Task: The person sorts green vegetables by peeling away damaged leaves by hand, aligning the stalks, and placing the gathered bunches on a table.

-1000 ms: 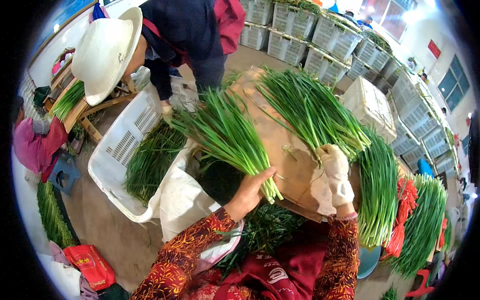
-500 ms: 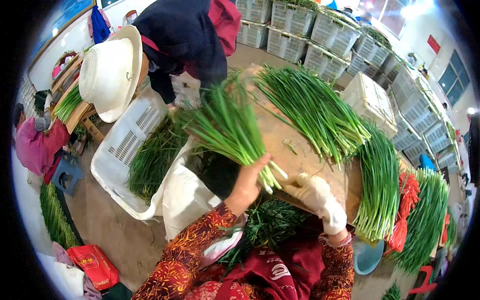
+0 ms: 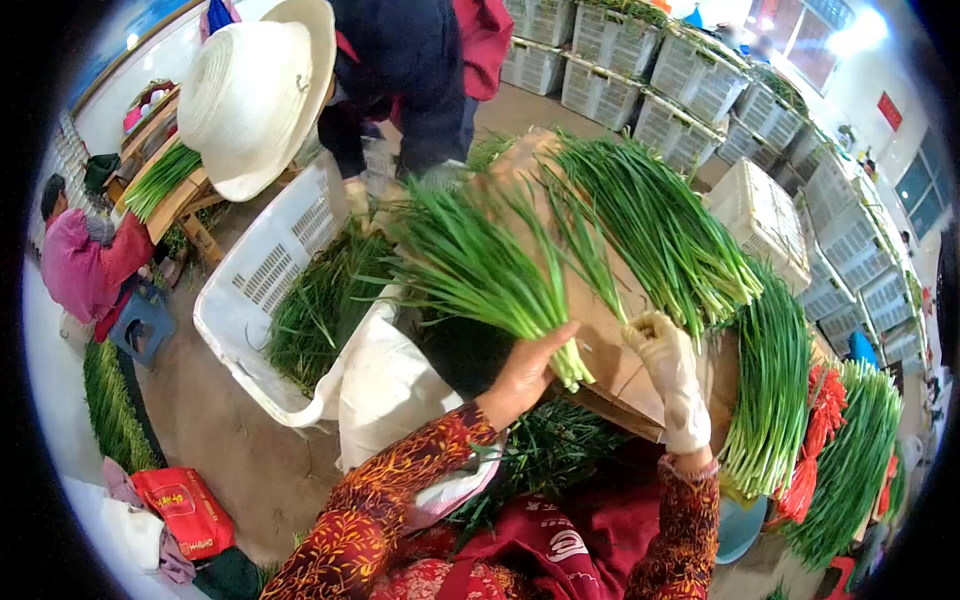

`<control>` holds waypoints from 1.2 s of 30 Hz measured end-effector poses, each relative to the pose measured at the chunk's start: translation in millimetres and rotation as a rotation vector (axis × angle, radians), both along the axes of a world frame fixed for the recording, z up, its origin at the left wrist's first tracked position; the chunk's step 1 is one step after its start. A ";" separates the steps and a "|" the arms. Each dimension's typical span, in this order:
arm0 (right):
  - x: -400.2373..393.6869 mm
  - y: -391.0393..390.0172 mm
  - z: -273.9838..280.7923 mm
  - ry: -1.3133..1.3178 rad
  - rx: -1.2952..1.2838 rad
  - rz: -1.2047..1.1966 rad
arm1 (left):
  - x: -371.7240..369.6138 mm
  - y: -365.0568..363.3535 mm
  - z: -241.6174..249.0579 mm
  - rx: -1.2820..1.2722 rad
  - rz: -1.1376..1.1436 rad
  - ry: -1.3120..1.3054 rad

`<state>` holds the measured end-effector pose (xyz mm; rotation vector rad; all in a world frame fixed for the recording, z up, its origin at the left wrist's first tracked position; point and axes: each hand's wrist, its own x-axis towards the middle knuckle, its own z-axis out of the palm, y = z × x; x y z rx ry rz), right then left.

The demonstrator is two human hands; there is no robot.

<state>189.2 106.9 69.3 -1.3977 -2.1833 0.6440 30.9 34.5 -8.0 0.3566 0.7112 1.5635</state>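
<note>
My left hand [image 3: 530,372] is wrapped round the pale stem ends of a bunch of garlic chives [image 3: 485,265], whose green leaves fan out toward the upper left. My right hand [image 3: 668,362], in a white glove, pinches a few chive stalks [image 3: 590,252] by their lower ends over the wooden board [image 3: 637,388]. A large heap of chives [image 3: 655,225] lies on the board beyond my right hand. Another thick bundle [image 3: 768,385] hangs along the board's right end. Below my left hand, dark loose greens [image 3: 548,455] lie near a white sack [image 3: 385,390].
A person in a white hat [image 3: 250,105] bends over a white crate [image 3: 245,350] holding loose greens. Red ties [image 3: 815,430] and more chives [image 3: 855,450] are at the right. Stacked crates [image 3: 605,50] line the back. Another person [image 3: 85,265] sits at the far left.
My right hand has risen from the board's near edge and now pinches a few stalks apart from the bunch. My left hand keeps its bunch. The view has shifted slightly.
</note>
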 end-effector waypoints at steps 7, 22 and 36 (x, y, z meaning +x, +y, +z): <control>-6.1 -40.1 -16.6 0.394 -0.397 0.060 | 13.7 1.0 1.8 0.017 -0.017 -0.053; -25.9 -7.5 -61.3 0.510 -0.240 0.053 | 19.0 2.3 -16.2 0.095 0.071 0.027; -28.7 -46.3 -22.0 1.099 -0.459 0.127 | 1.0 -3.7 8.4 0.108 -0.055 -0.272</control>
